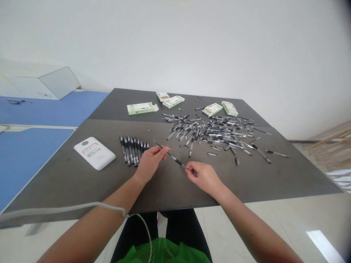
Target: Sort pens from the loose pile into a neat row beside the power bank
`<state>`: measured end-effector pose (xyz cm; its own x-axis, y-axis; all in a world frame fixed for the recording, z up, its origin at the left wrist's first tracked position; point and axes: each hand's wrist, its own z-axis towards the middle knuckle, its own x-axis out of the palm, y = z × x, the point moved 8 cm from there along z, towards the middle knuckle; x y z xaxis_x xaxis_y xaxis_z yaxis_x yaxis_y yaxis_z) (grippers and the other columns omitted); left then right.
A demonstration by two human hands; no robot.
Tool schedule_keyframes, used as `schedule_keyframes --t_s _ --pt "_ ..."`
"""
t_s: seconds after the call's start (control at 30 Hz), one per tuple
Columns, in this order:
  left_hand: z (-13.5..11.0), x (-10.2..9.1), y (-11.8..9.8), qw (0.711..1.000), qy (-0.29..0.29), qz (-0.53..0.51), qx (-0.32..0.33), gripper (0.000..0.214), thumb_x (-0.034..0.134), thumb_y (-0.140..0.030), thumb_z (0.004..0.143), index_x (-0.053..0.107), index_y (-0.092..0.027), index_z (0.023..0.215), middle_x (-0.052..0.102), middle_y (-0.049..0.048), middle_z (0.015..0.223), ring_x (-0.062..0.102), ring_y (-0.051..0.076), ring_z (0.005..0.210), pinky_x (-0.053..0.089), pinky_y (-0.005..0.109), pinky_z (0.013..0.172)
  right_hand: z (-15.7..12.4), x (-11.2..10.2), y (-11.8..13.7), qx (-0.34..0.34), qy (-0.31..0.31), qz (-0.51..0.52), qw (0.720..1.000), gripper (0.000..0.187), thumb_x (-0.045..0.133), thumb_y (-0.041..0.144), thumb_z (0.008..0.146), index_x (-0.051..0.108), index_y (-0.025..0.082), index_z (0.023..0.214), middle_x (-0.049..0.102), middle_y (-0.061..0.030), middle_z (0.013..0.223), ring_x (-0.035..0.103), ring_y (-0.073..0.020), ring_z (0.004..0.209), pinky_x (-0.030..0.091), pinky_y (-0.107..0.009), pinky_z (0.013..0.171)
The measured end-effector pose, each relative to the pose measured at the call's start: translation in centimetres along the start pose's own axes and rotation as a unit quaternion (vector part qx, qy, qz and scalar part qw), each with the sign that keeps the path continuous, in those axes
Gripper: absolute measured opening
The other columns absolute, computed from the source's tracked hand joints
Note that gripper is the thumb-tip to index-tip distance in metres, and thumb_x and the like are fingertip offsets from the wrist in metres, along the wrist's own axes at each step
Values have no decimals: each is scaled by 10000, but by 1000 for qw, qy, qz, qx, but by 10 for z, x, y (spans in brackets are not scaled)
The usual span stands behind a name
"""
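White walls rise behind a dark grey desk (pixel 255 179), with blue desks (pixel 30 160) off at about nine o'clock. Both forearms reach forward and the hands meet above the desk, near its front edge. The left hand (pixel 150 163) pinches a black pen (pixel 173 157) between its fingers, and the right hand (pixel 204 178) has its fingers closed on the pen's lower end, so the pen is held in the air between them. A short, tidy row of pens (pixel 133 150) lies at ten o'clock, while a far larger loose heap of pens (pixel 211 136) is left at one o'clock, below small green-and-white boxes (pixel 141 108).
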<state>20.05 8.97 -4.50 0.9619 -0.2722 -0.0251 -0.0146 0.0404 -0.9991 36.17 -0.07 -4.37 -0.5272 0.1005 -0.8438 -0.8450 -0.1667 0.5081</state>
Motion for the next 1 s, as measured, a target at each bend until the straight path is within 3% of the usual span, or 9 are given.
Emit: schedule_keyframes --t_s 0.1,0.17,0.23,0.3,0.47,0.57,0.67,0.8,1.0 --pt "-12 26 -5 993 112 47 15 264 673 -351 711 732 -195 915 664 42 820 564 169 762 422 267 751 -6 7 -1 33 -16 136 990 74 523 222 787 595 207 790 633 1 676 568 -129 614 411 -231 601" --pt "-20 38 -8 986 158 37 25 343 663 -330 719 695 -208 1037 667 61 952 574 172 787 441 278 760 -14 14 -5 72 -24 283 956 67 519 258 799 562 207 810 618 12 646 571 -129 594 439 -240 591" --pt "-21 41 -11 985 165 37 29 398 636 -327 743 648 -214 1125 661 64 975 581 164 762 456 278 728 -23 17 -11 105 -38 404 908 94 521 299 808 533 209 834 605 21 639 572 -129 582 457 -250 582" --pt "-12 38 -13 987 144 61 36 427 622 -323 751 619 -222 1166 664 53 952 591 156 736 461 274 712 -34 15 -18 126 -68 458 877 128 539 325 807 528 209 859 592 26 644 558 -123 571 455 -253 576" --pt "52 32 -25 963 64 244 100 323 633 -322 723 700 -220 1022 689 40 819 588 181 704 433 290 735 -60 -1 -48 181 -189 467 844 159 519 339 851 540 196 919 549 32 648 502 -106 555 422 -249 591" --pt "98 48 -27 906 67 391 145 278 543 -296 784 721 -196 973 704 77 901 604 220 808 419 307 781 -71 2 -62 213 -240 469 823 188 486 360 876 544 193 939 534 28 660 482 -106 549 407 -249 577" --pt "127 79 -17 831 131 512 174 284 488 -280 815 733 -196 931 705 87 955 606 229 885 417 295 786 -76 7 -68 226 -263 466 814 207 487 372 875 544 193 964 536 19 686 474 -109 552 404 -250 563" --pt "134 105 -1 788 158 570 173 257 529 -311 791 748 -182 826 697 113 872 609 242 845 428 309 746 -76 8 -65 220 -266 437 830 210 478 366 881 555 191 966 540 4 700 487 -118 579 416 -261 585" --pt "123 116 10 756 140 618 166 256 535 -321 790 736 -163 805 667 140 894 596 254 882 435 335 780 -75 5 -62 213 -265 429 837 210 464 360 889 569 192 958 541 8 688 487 -117 568 415 -256 583"
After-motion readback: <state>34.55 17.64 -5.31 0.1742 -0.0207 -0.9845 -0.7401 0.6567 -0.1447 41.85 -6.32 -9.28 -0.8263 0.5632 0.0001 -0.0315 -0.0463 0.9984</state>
